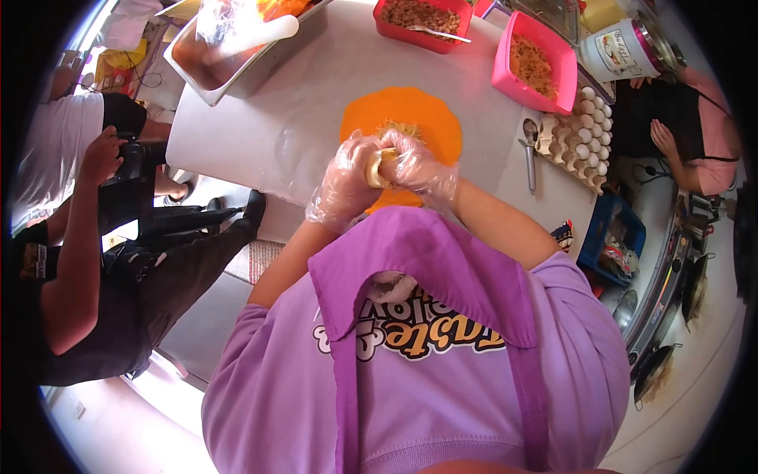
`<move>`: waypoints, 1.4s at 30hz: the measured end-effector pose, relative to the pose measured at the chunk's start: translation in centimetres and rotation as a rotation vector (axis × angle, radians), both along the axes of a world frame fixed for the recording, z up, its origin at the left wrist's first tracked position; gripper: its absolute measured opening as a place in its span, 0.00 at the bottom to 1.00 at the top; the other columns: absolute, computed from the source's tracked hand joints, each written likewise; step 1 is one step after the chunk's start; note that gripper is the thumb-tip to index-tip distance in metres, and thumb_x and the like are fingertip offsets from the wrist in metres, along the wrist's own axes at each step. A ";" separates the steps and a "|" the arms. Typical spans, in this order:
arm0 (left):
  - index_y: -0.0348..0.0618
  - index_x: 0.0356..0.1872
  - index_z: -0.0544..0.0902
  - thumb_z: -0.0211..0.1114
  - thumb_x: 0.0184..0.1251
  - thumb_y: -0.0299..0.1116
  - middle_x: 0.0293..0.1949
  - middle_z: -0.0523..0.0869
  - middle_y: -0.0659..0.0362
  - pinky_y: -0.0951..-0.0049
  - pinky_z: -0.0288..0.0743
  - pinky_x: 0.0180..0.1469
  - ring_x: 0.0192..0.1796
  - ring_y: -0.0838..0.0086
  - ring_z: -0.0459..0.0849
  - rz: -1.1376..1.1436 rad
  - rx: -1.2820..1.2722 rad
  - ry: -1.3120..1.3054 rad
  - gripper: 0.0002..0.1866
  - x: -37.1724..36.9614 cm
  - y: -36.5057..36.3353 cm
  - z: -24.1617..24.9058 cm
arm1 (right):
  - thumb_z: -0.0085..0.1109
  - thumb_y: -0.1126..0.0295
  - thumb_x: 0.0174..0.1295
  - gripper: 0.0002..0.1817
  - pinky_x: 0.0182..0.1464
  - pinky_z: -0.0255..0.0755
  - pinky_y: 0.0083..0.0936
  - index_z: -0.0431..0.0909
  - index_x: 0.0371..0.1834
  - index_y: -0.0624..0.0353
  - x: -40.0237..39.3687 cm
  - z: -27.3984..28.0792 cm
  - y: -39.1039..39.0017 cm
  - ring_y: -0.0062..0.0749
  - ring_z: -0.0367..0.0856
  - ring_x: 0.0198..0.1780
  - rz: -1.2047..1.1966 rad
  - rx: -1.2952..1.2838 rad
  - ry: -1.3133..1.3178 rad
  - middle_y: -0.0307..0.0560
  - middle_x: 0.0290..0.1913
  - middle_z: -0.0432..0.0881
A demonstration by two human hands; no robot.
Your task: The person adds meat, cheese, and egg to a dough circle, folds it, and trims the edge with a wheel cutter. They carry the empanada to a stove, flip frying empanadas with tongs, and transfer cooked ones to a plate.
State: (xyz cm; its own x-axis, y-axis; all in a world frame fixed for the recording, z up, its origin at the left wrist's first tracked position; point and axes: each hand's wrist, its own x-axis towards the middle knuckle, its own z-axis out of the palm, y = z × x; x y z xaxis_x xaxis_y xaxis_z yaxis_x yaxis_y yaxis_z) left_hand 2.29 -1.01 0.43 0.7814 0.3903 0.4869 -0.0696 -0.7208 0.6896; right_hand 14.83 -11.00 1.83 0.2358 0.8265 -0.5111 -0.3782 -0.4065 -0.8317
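Note:
Both my hands wear clear plastic gloves and meet over a flat, round orange dough sheet [442, 130]. My left hand [347, 174] and my right hand [421, 167] close around a small pale cream piece [379, 171], whose exact kind I cannot make out. The fingers hide much of it. Just beyond my fingertips, a little pile of pale shredded filling [401, 129] lies on the dough. The near part of the sheet shows below my wrists.
Beyond are a red tub [434, 41] of ground filling, a pink tub [564, 71] of shreds and a deep metal pan [213, 95]. At right sit an egg tray [557, 134] and a metal spoon [530, 170]. People stand on both sides of the table [237, 134].

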 end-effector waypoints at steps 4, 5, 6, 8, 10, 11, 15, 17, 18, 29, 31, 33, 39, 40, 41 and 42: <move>0.42 0.43 0.77 0.71 0.47 0.24 0.42 0.83 0.52 0.53 0.76 0.57 0.47 0.53 0.81 0.007 0.069 0.094 0.19 0.0 -0.1 -0.2 | 0.63 0.71 0.56 0.10 0.39 0.72 0.23 0.74 0.40 0.56 0.1 -0.4 -0.2 0.21 0.75 0.41 0.030 0.000 -0.145 0.40 0.38 0.77; 0.42 0.43 0.78 0.71 0.48 0.25 0.42 0.83 0.51 0.54 0.76 0.56 0.47 0.52 0.81 0.020 0.077 0.136 0.18 -0.1 -0.2 -0.4 | 0.62 0.71 0.57 0.08 0.40 0.71 0.23 0.75 0.39 0.56 0.0 -0.3 -0.3 0.21 0.74 0.41 0.034 -0.008 -0.189 0.39 0.38 0.77; 0.42 0.43 0.78 0.71 0.48 0.25 0.42 0.83 0.51 0.54 0.76 0.56 0.47 0.52 0.81 0.017 0.075 0.138 0.18 -0.1 -0.4 -0.2 | 0.62 0.71 0.57 0.08 0.40 0.71 0.23 0.75 0.39 0.56 0.0 0.3 -0.4 0.21 0.74 0.41 0.032 -0.010 -0.187 0.39 0.38 0.77; 0.42 0.43 0.78 0.70 0.50 0.26 0.41 0.83 0.50 0.57 0.78 0.50 0.46 0.52 0.82 0.042 0.015 0.200 0.17 -0.2 -0.7 0.2 | 0.59 0.71 0.60 0.07 0.41 0.71 0.24 0.75 0.40 0.57 0.0 1.4 -0.5 0.23 0.74 0.42 0.079 -0.042 -0.200 0.39 0.38 0.77; 0.43 0.42 0.78 0.70 0.50 0.26 0.41 0.83 0.50 0.57 0.78 0.48 0.46 0.53 0.82 0.060 0.038 0.202 0.16 -0.4 -1.0 0.1 | 0.58 0.72 0.61 0.06 0.42 0.71 0.25 0.76 0.40 0.57 -0.4 0.1 -0.6 0.24 0.75 0.41 0.037 0.035 -0.217 0.41 0.38 0.77; 0.43 0.42 0.79 0.69 0.51 0.26 0.40 0.83 0.50 0.57 0.78 0.46 0.46 0.53 0.82 0.080 0.061 0.206 0.16 -0.5 -1.1 0.1 | 0.58 0.72 0.61 0.06 0.42 0.71 0.27 0.76 0.40 0.58 -0.6 -0.6 -0.7 0.25 0.75 0.41 -0.003 0.111 -0.232 0.42 0.37 0.77; 0.43 0.48 0.75 0.66 0.54 0.29 0.44 0.82 0.53 0.57 0.76 0.48 0.49 0.57 0.81 0.071 0.107 0.241 0.19 -0.8 -1.2 -0.3 | 0.57 0.73 0.60 0.07 0.44 0.71 0.30 0.76 0.41 0.60 -0.2 -1.6 -0.7 0.31 0.77 0.41 0.087 0.104 -0.481 0.48 0.39 0.79; 0.43 0.45 0.78 0.68 0.52 0.26 0.41 0.83 0.51 0.56 0.78 0.45 0.45 0.53 0.82 0.130 0.060 0.215 0.17 -0.7 -1.4 0.2 | 0.57 0.73 0.60 0.08 0.47 0.72 0.31 0.77 0.41 0.60 -0.2 -0.7 -0.7 0.37 0.79 0.43 0.097 0.057 -0.534 0.52 0.40 0.79; 0.43 0.45 0.78 0.68 0.52 0.26 0.41 0.83 0.51 0.56 0.78 0.45 0.45 0.53 0.82 0.131 0.059 0.215 0.17 -0.8 -1.4 0.1 | 0.57 0.73 0.60 0.08 0.47 0.72 0.31 0.77 0.41 0.60 0.0 -1.1 -0.8 0.37 0.79 0.43 0.098 0.056 -0.535 0.52 0.40 0.79; 0.42 0.50 0.74 0.72 0.49 0.31 0.43 0.80 0.46 0.55 0.76 0.47 0.48 0.48 0.78 0.420 0.004 0.413 0.25 -3.6 2.9 -0.4 | 0.65 0.69 0.58 0.16 0.49 0.75 0.31 0.78 0.48 0.62 5.4 -3.4 -1.5 0.38 0.82 0.43 -0.038 -0.015 -0.996 0.50 0.47 0.79; 0.41 0.51 0.73 0.72 0.50 0.31 0.45 0.79 0.44 0.55 0.75 0.49 0.50 0.47 0.78 0.418 -0.027 0.455 0.26 -3.5 2.9 0.0 | 0.65 0.70 0.57 0.15 0.48 0.75 0.30 0.79 0.47 0.62 4.8 -3.4 -0.7 0.38 0.82 0.42 -0.001 0.068 -1.003 0.50 0.46 0.79; 0.41 0.52 0.73 0.71 0.50 0.31 0.46 0.79 0.44 0.55 0.75 0.50 0.50 0.48 0.77 0.408 -0.069 0.442 0.26 -3.4 2.6 0.0 | 0.65 0.72 0.56 0.10 0.46 0.75 0.29 0.81 0.42 0.61 4.7 -4.0 0.2 0.40 0.82 0.41 0.085 0.144 -0.710 0.49 0.43 0.81; 0.41 0.54 0.72 0.71 0.50 0.31 0.46 0.79 0.44 0.55 0.75 0.50 0.50 0.47 0.77 0.400 -0.108 0.478 0.28 -3.4 2.1 0.0 | 0.60 0.69 0.59 0.06 0.48 0.74 0.30 0.84 0.36 0.55 5.4 -3.9 1.6 0.43 0.79 0.47 0.554 0.156 -1.146 0.47 0.45 0.82; 0.41 0.54 0.72 0.71 0.50 0.31 0.46 0.79 0.44 0.55 0.75 0.50 0.50 0.47 0.77 0.404 -0.109 0.478 0.28 -3.6 2.2 -0.1 | 0.60 0.69 0.59 0.06 0.48 0.74 0.30 0.84 0.36 0.55 5.6 -4.0 1.6 0.43 0.79 0.47 0.559 0.159 -1.145 0.47 0.45 0.82; 0.41 0.54 0.72 0.71 0.50 0.31 0.46 0.79 0.44 0.55 0.75 0.50 0.50 0.47 0.78 0.395 -0.098 0.466 0.28 -3.8 2.2 -0.2 | 0.59 0.68 0.61 0.07 0.52 0.73 0.30 0.85 0.38 0.53 5.9 -4.2 1.4 0.41 0.78 0.50 0.519 0.241 -1.260 0.45 0.47 0.81; 0.40 0.55 0.72 0.71 0.49 0.31 0.46 0.79 0.44 0.55 0.75 0.50 0.50 0.47 0.78 0.385 -0.088 0.453 0.29 -3.9 2.3 -0.3 | 0.58 0.66 0.63 0.08 0.55 0.72 0.30 0.86 0.40 0.51 6.0 -4.2 1.2 0.40 0.77 0.52 0.478 0.323 -1.374 0.44 0.49 0.81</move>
State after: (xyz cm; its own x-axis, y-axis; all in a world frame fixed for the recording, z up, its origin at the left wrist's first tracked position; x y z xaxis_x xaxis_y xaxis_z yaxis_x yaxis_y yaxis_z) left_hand -1.56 1.26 0.11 0.6980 0.7102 0.0913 0.4998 -0.5746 0.6481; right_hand 20.86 -9.77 -2.35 0.0502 0.9941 0.0964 0.8693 0.0040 -0.4943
